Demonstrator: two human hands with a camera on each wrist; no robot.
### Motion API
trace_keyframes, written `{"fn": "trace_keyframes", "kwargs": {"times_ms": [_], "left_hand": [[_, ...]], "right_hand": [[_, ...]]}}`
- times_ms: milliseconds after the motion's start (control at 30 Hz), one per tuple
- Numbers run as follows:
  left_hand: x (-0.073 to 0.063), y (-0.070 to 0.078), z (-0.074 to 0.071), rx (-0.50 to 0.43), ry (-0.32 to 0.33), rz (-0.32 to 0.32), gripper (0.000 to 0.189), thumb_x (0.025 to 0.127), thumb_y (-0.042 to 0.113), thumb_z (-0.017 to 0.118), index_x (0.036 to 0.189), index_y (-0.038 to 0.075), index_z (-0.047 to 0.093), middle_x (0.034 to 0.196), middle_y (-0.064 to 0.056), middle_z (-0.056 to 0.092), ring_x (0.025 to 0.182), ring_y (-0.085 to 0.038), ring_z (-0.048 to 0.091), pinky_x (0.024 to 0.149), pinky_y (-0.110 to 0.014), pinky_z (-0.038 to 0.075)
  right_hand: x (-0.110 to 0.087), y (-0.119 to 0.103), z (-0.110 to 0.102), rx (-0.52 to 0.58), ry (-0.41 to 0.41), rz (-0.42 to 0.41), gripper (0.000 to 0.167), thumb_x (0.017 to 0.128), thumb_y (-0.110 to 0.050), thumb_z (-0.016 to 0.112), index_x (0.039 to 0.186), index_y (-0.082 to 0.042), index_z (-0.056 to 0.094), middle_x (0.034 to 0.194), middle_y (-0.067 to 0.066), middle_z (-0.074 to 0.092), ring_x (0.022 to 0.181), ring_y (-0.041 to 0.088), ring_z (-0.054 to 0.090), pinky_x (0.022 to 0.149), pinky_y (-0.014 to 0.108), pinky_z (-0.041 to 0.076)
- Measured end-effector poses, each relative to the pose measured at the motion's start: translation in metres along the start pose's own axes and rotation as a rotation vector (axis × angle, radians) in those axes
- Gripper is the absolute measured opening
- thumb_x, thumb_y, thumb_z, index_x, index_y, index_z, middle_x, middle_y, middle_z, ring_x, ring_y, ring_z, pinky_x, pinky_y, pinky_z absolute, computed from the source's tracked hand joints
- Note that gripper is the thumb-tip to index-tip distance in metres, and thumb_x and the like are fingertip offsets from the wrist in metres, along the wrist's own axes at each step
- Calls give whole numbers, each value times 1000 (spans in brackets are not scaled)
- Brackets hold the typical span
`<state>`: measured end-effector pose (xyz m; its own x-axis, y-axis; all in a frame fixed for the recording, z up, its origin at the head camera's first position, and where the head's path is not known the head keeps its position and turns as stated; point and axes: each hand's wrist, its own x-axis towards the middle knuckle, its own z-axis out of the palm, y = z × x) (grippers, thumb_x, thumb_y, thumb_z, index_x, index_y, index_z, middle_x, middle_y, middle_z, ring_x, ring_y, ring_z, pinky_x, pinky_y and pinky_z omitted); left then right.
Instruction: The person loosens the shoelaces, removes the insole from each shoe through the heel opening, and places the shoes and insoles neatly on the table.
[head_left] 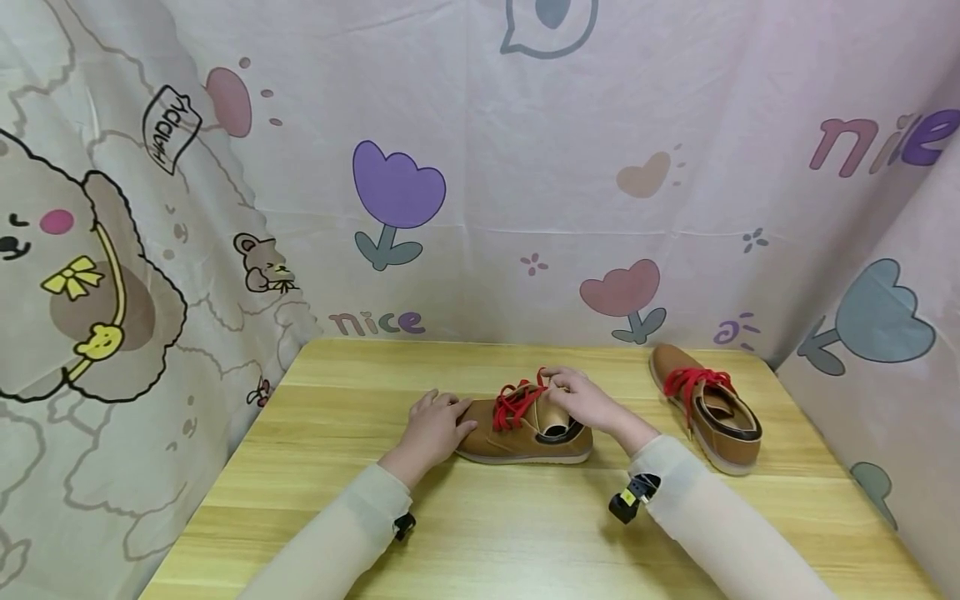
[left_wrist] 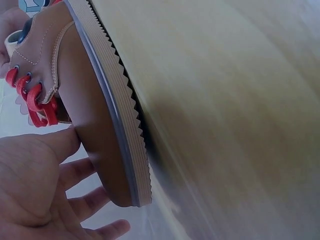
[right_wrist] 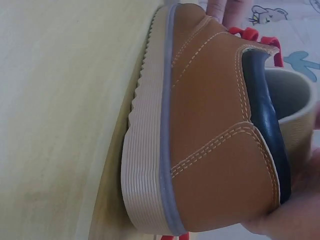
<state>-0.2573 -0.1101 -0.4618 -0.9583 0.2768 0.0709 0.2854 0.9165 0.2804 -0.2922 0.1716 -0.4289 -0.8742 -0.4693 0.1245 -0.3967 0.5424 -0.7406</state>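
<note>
A brown lace-up shoe (head_left: 483, 446) lies sole-down at the middle of the table, toe to the left. My left hand (head_left: 433, 433) rests against its toe, thumb and fingers fairly straight, as the left wrist view shows too. At the shoe's opening, my right hand (head_left: 588, 402) pinches the beige tongue (head_left: 551, 414), which curls into a tube shape in the right wrist view. Red laces (head_left: 513, 406) run through the eyelets, and a loop stands up by the right fingertips. My right fingertips are partly hidden.
The matching brown shoe (head_left: 731, 447) with red laces sits at the right of the wooden table (head_left: 330, 500), toe pointing away. A printed curtain (head_left: 465, 275) hangs behind the table and along both sides. Small black cameras hang below both cuffs.
</note>
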Motion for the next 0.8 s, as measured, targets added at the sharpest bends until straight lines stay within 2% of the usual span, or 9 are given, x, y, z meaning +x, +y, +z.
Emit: {"fn": "trace_keyframes", "kwargs": {"times_ms": [100,200,367,500,633,800], "left_hand": [[0,-1,0,-4,-1,-5,50,100,43,58,143,17,59,140,-12,56,138,-48,35,111,-64,28],[0,-1,0,-4,-5,-8,50,101,43,58,143,17,58,140,-12,56,139,-48,35,111,-64,28],[0,-1,0,-11,-3,-2,50,101,43,58,143,17,58,140,-13,56,139,-48,35,112,-64,27],[0,0,0,-15,6,-3,49,101,42,58,143,17,58,140,-13,56,139,-48,35,112,-63,27],[0,1,0,-7,1,-7,49,101,42,58,143,17,58,140,-13,56,139,-48,35,112,-63,27],[-1,3,-3,-2,-9,-5,50,101,43,58,143,17,58,139,-13,56,139,-47,35,112,-63,27]], "right_hand": [[1,5,-2,104,53,33,24,95,-8,49,73,-6,57,144,25,50,133,43,44,99,48,38],[1,7,-6,167,76,89,23,95,-10,49,76,-5,60,144,22,50,131,40,46,99,43,39],[2,3,-12,65,54,95,27,97,-17,51,76,-7,63,141,23,53,130,41,47,103,49,40],[3,-3,-14,-26,32,35,29,97,-18,53,71,-8,61,137,27,55,128,45,49,103,55,41],[2,-5,-14,-17,20,26,30,94,-13,54,65,-10,52,135,26,57,126,43,52,100,50,42],[2,-3,-19,19,45,50,30,95,-13,53,66,-10,53,137,24,56,128,43,50,99,46,40]]}}
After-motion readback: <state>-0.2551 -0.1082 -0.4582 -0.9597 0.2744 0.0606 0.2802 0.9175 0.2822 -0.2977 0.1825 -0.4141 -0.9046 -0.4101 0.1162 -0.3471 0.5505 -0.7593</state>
